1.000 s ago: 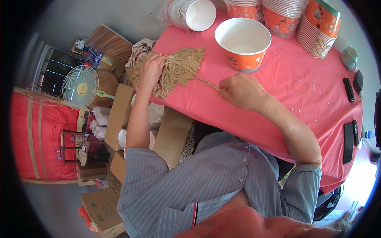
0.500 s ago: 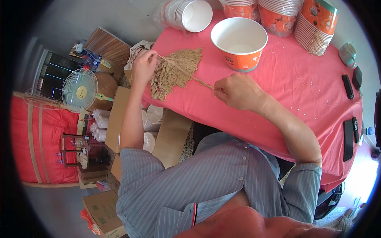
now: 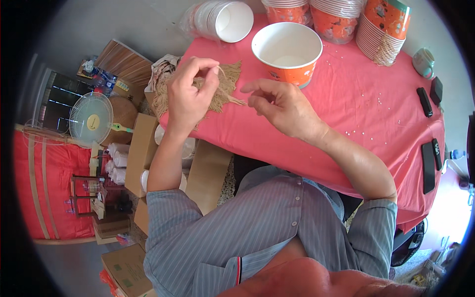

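A heap of tan string (image 3: 231, 74) lies at the table's left end, partly hidden behind my left hand. My left hand (image 3: 190, 99) is raised over it, thumb and forefinger pinching a thin tan strand (image 3: 221, 74) that hangs down toward the heap. To its right, my right hand (image 3: 289, 109) has its thumb and forefinger apart, with nothing visible between them. Loose string ends lie just left of its fingertips. Behind that hand stands a large orange-and-white paper bucket (image 3: 292, 74), upright, its white inside showing nothing.
Stacked orange paper buckets (image 3: 334, 24) line the far edge, and a wrapped white stack (image 3: 232, 22) lies on its side. A mug (image 3: 423, 63) and dark devices (image 3: 428, 168) sit at right on the pink cloth (image 3: 341, 143). An open carton (image 3: 141, 153) stands below left.
My left hand has come right and nearer, still pinching the strand. My right hand has let go of the string's other end and its fingers have spread. The view has shifted slightly.
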`<state>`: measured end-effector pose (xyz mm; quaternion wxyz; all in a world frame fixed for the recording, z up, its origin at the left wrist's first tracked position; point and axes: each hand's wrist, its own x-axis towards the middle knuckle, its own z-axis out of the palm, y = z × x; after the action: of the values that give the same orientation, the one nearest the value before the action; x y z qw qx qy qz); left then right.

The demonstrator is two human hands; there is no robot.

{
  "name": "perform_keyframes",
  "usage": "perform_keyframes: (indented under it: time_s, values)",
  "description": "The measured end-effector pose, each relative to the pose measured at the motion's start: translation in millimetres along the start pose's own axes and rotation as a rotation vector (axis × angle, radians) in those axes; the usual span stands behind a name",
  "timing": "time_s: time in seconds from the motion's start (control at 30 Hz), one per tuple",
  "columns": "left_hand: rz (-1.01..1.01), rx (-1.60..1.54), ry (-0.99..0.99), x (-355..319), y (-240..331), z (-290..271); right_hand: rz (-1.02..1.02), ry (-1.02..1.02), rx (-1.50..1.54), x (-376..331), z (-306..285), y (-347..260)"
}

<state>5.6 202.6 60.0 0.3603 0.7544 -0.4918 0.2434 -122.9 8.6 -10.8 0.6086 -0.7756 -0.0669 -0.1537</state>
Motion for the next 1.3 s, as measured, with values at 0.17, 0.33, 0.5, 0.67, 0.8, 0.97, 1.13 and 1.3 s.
perform_keyframes:
  time_s: [0.17, 0.33, 0.5, 0.67, 0.8, 0.97, 1.13, 1.3]
  values:
    - [-0.028, -0.193, -0.124, -4.7, 20.3, 15.4, 0.135, -0.027, 0.172, 2.7, -14.1, -21.5]
    - [0.139, -0.131, -0.093, -21.3, 20.0, 35.1, 0.065, 0.016, 0.123, 7.9, -19.6, -2.3]
    - [0.377, 0.149, 0.048, -46.4, 26.8, 54.0, -0.141, 0.14, 0.157, 8.0, -43.0, -22.4]
    - [0.35, 0.047, 0.132, -51.2, 47.5, 89.7, -0.067, 0.157, 0.298, 5.4, -53.5, -39.2]
    - [0.216, -0.075, 0.131, -56.2, 48.4, 99.5, -0.181, 0.277, 0.191, 0.6, -89.9, -56.4]
    - [-0.06, -0.024, 0.082, -74.7, -23.4, 85.9, -0.15, 0.611, 0.087, -3.9, -122.9, -94.8]
    - [-0.342, -0.085, 0.07, -71.4, -52.6, 60.0, -0.084, 0.717, -0.207, -18.8, -150.1, -111.0]
    - [-0.12, -0.02, 0.086, -57.1, -21.6, 63.3, -0.132, 0.272, -0.584, -9.9, -151.2, -73.5]
